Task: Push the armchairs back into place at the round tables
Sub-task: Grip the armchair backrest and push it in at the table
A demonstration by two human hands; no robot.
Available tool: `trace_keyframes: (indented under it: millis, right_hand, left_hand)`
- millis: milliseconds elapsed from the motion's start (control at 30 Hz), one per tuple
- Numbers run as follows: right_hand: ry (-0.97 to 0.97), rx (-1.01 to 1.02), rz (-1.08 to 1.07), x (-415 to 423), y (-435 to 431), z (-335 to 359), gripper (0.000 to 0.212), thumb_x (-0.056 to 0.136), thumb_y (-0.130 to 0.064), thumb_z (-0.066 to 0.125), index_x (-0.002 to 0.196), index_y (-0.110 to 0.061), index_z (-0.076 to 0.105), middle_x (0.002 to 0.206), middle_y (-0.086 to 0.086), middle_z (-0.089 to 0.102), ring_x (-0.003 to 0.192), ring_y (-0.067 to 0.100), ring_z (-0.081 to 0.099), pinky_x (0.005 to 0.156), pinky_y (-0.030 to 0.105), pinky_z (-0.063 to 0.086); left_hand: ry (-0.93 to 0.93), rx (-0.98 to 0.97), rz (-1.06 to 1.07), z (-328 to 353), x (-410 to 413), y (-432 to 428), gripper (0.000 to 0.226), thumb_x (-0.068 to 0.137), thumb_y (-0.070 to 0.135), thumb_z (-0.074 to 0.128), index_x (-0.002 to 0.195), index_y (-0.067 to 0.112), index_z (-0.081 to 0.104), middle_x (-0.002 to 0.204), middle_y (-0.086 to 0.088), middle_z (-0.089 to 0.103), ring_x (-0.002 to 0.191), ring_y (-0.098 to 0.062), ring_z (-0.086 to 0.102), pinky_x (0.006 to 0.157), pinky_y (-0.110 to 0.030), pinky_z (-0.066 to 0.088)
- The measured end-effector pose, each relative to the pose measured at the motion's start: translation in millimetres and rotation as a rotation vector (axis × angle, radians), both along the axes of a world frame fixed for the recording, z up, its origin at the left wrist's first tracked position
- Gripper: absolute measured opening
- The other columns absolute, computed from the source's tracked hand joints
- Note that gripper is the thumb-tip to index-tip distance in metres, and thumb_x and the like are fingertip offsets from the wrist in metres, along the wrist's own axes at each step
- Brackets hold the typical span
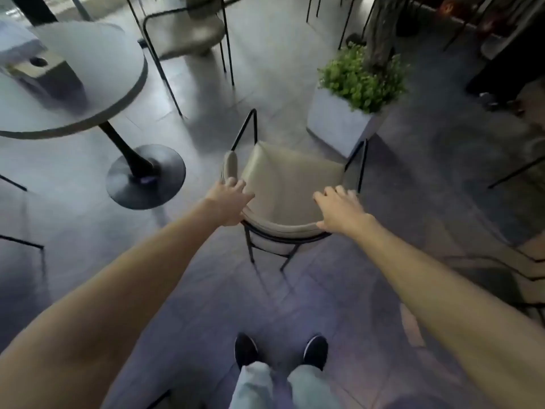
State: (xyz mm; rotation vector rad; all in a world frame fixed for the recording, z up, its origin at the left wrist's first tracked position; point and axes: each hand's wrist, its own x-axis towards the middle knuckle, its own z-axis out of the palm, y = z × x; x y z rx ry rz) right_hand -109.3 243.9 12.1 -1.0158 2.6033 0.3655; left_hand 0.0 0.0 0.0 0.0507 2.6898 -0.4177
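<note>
A beige padded armchair [290, 184] with a thin black metal frame stands on the floor straight ahead, its curved back towards me. My left hand [231, 202] lies on the left bend of the backrest, fingers fairly straight over the rail and thumb on the seat side. Over the right bend of the backrest my right hand [339, 211] is spread, thumb touching the rail. The round white table [118, 93] on a black pedestal base [146, 175] stands to the left of the chair, apart from it.
A white square planter [339, 122] with a green bush stands just beyond the chair on the right. A second beige armchair [188, 33] sits behind the table. A dark box [47, 75] rests on the tabletop. Black chair frames [513, 172] show at both sides. My shoes [246, 348] are on the tiles.
</note>
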Motion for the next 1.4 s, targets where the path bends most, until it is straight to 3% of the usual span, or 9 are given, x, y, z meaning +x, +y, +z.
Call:
trace_keyframes:
  millis: [200, 433, 567, 667, 867, 1067, 1267, 1400]
  right_hand:
    - [0.020, 0.148, 0.087, 5, -14, -57, 0.054, 0.080, -0.028, 0.072, 0.128, -0.017, 0.050, 0.129, 0.011, 0.053, 0.120, 0.033, 0.047, 0.096, 0.045, 0.041]
    - [0.117, 0.157, 0.194, 9, -22, -96, 0.029, 0.095, -0.010, 0.046, 0.122, -0.014, 0.055, 0.126, 0.010, 0.058, 0.117, 0.033, 0.052, 0.092, 0.041, 0.040]
    - [0.080, 0.132, 0.170, 7, -27, -109, 0.026, 0.097, -0.010, 0.045, 0.119, -0.016, 0.057, 0.123, 0.006, 0.063, 0.116, 0.030, 0.057, 0.090, 0.040, 0.043]
    - [0.063, 0.120, 0.152, 7, -29, -116, 0.026, 0.096, -0.007, 0.045, 0.117, -0.017, 0.057, 0.121, 0.005, 0.065, 0.113, 0.029, 0.059, 0.086, 0.039, 0.046]
    - [0.048, 0.141, 0.201, 5, -30, -118, 0.032, 0.097, -0.006, 0.043, 0.119, -0.020, 0.062, 0.120, 0.004, 0.065, 0.112, 0.031, 0.061, 0.084, 0.039, 0.046]
    - [0.034, 0.092, 0.230, -1, -25, -127, 0.028, 0.096, -0.006, 0.044, 0.119, -0.020, 0.053, 0.116, 0.003, 0.065, 0.107, 0.031, 0.063, 0.079, 0.040, 0.046]
    - [0.081, 0.056, 0.326, -18, -27, -137, 0.024, 0.095, -0.006, 0.044, 0.112, -0.019, 0.054, 0.110, 0.004, 0.068, 0.102, 0.032, 0.063, 0.089, 0.045, 0.044]
    - [0.110, 0.043, 0.423, -29, -36, -145, 0.023, 0.093, -0.004, 0.046, 0.107, -0.020, 0.056, 0.104, 0.003, 0.069, 0.100, 0.031, 0.062, 0.092, 0.047, 0.040]
  left_hand:
    - [-0.072, -0.068, -0.092, -53, -26, -8, 0.057, 0.090, 0.043, 0.056, 0.141, 0.025, 0.040, 0.138, -0.010, 0.042, 0.128, -0.032, 0.038, 0.101, -0.045, 0.039]
    - [-0.162, -0.079, -0.063, -90, -39, -17, 0.062, 0.087, 0.057, 0.055, 0.140, 0.026, 0.044, 0.137, -0.009, 0.045, 0.127, -0.031, 0.042, 0.107, -0.044, 0.033]
    - [-0.113, 0.008, -0.018, -107, -34, -20, 0.072, 0.091, 0.075, 0.026, 0.143, 0.027, 0.041, 0.143, -0.007, 0.046, 0.134, -0.028, 0.041, 0.116, -0.044, 0.023]
    - [-0.014, 0.036, -0.058, -116, -23, -24, 0.078, 0.089, 0.078, 0.019, 0.142, 0.026, 0.043, 0.140, -0.005, 0.048, 0.134, -0.028, 0.040, 0.117, -0.044, 0.022]
    - [0.082, 0.026, -0.055, -127, -14, -21, 0.076, 0.089, 0.076, 0.017, 0.137, 0.024, 0.046, 0.133, -0.004, 0.049, 0.128, -0.027, 0.039, 0.116, -0.046, 0.022]
    - [0.120, 0.040, 0.029, -130, -8, -15, 0.075, 0.090, 0.075, 0.021, 0.136, 0.022, 0.047, 0.132, -0.007, 0.050, 0.128, -0.029, 0.040, 0.117, -0.048, 0.019]
    - [0.168, 0.039, 0.104, -134, 9, -6, 0.074, 0.088, 0.076, 0.021, 0.121, 0.020, 0.057, 0.115, -0.007, 0.056, 0.109, -0.030, 0.050, 0.108, -0.043, 0.030]
    - [0.158, 0.049, 0.201, -136, 25, 1, 0.074, 0.089, 0.077, 0.021, 0.118, 0.020, 0.059, 0.115, -0.007, 0.055, 0.109, -0.028, 0.049, 0.103, -0.041, 0.034]
